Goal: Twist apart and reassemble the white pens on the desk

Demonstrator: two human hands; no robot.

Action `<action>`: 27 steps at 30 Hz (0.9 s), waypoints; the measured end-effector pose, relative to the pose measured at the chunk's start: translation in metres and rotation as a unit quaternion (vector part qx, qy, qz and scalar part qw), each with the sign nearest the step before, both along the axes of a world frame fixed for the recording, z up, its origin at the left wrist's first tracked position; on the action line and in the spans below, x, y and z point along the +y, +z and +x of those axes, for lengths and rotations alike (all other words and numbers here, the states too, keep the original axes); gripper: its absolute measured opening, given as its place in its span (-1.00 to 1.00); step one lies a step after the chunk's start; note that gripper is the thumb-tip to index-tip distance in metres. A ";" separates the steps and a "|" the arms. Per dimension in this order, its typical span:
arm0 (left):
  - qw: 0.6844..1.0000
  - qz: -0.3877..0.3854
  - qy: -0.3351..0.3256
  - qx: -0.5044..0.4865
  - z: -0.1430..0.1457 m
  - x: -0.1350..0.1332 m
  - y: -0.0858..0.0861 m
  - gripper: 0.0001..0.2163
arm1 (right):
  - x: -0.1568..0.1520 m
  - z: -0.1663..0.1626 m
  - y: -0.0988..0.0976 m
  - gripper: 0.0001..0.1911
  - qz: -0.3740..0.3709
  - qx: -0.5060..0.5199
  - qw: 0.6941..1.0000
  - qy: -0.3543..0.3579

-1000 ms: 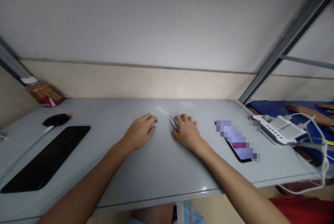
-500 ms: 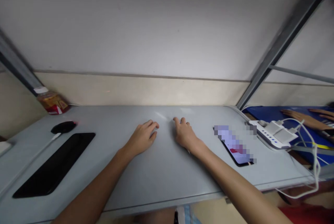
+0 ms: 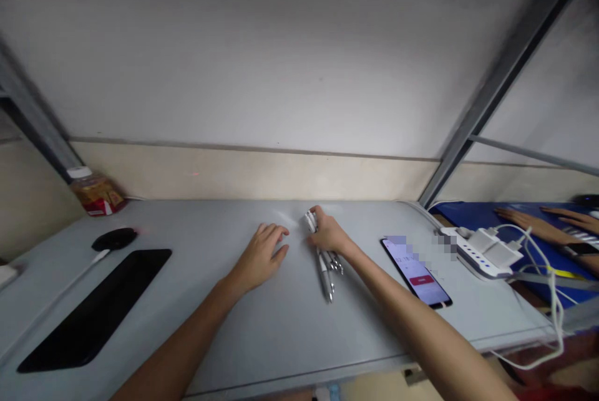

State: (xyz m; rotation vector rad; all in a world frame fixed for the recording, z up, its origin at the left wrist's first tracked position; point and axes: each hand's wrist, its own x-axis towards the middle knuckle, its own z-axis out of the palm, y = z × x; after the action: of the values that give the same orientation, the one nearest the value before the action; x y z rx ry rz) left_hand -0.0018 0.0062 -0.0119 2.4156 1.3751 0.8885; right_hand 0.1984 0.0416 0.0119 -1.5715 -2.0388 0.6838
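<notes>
My right hand (image 3: 330, 236) is closed around a bundle of silver-white pens (image 3: 324, 260) at their upper ends. The pens slant down toward me with their tips just over the grey table (image 3: 281, 320). My left hand (image 3: 262, 254) lies palm down on the table a little to the left of the pens, fingers stretched out and holding nothing.
A phone (image 3: 416, 272) with a lit screen lies right of my right arm. Further right, a white power strip (image 3: 482, 251) with chargers and cables. At the left sit a black pad (image 3: 98, 307), a black mouse (image 3: 113, 239) and a jar (image 3: 97, 191). Another person's hands (image 3: 538, 221) rest at far right.
My right hand has lifted and turned, so the pens it covered now show as a bundle slanting from its grip. The camera view has tilted slightly; my left hand stays flat.
</notes>
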 end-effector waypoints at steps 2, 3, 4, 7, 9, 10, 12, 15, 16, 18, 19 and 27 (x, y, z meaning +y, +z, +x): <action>0.995 -0.042 0.016 -0.089 0.007 -0.002 -0.001 -0.77 | 0.007 -0.007 -0.002 -0.43 0.040 0.094 0.995 -0.002; 0.987 -0.079 0.015 -0.141 0.011 -0.002 -0.002 -0.73 | 0.009 -0.012 -0.003 -0.41 0.061 0.137 0.989 -0.003; 0.975 -0.128 -0.010 -0.183 0.014 -0.003 -0.003 -0.69 | 0.010 -0.018 -0.003 -0.39 0.080 0.179 0.981 -0.003; 0.923 -0.252 -0.104 -0.273 0.023 -0.007 -0.003 -0.59 | 0.006 -0.037 0.002 -0.37 0.130 0.273 0.953 0.003; 0.905 -0.280 -0.125 -0.295 0.028 -0.009 -0.003 -0.47 | -0.002 -0.048 0.007 -0.34 0.167 0.292 0.942 0.005; 0.901 -0.272 -0.126 -0.313 0.029 -0.010 -0.003 -0.42 | -0.006 -0.052 0.009 -0.35 0.188 0.295 0.937 0.007; 0.898 -0.243 -0.121 -0.345 0.032 -0.009 -0.005 -0.37 | -0.014 -0.058 0.012 -0.36 0.224 0.298 0.928 0.025; 0.900 -0.203 -0.110 -0.369 0.034 -0.007 -0.011 -0.42 | -0.023 -0.064 0.008 -0.35 0.253 0.276 0.927 0.022; 0.903 -0.190 -0.106 -0.370 0.035 -0.006 -0.013 -0.44 | -0.024 -0.065 0.005 -0.32 0.254 0.264 0.930 0.012; 0.913 -0.159 -0.097 -0.362 0.036 -0.006 -0.015 -0.48 | -0.025 -0.066 -0.003 -0.27 0.257 0.249 0.934 0.006; 0.919 -0.145 -0.091 -0.356 0.037 -0.006 -0.014 -0.49 | -0.025 -0.067 -0.007 -0.25 0.260 0.248 0.933 0.011; 0.940 -0.117 -0.065 -0.315 0.042 -0.010 -0.001 -0.53 | -0.024 -0.067 -0.021 -0.30 0.285 0.314 0.905 0.043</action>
State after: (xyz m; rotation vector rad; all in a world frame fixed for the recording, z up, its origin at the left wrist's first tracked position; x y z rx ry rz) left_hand 0.0399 -0.0034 -0.0128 1.7849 0.9924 1.2362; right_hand 0.1314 0.0175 -0.0095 -0.7905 -1.6084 0.4722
